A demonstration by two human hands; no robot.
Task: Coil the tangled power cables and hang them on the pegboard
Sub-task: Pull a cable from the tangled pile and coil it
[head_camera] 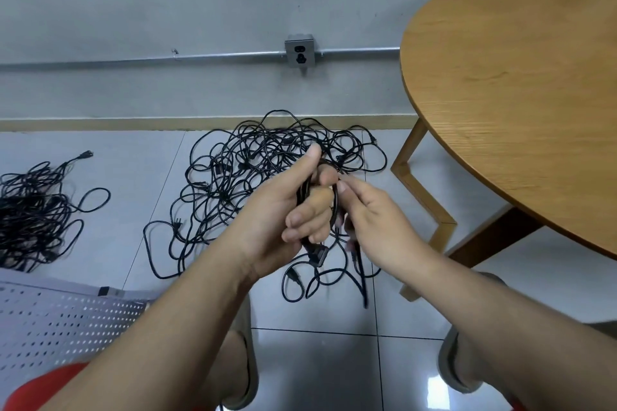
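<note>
My left hand [293,207] grips a bundle of black power cable [335,207], fingers curled round it and thumb pointing up. A plug [319,255] hangs below that fist. My right hand [374,210] pinches a strand of the same cable beside the left fingers. One loose end [362,284] trails down to the floor. A large tangled pile of black cables [253,173] lies on the tiles behind my hands. A second pile [31,213] sits at the far left. The white pegboard [63,320] lies at the lower left.
A round wooden table [521,87] with slanted legs stands at the right. A metal wall socket [299,51] on a conduit sits on the grey wall. My two feet in slippers rest on the tiled floor at the bottom.
</note>
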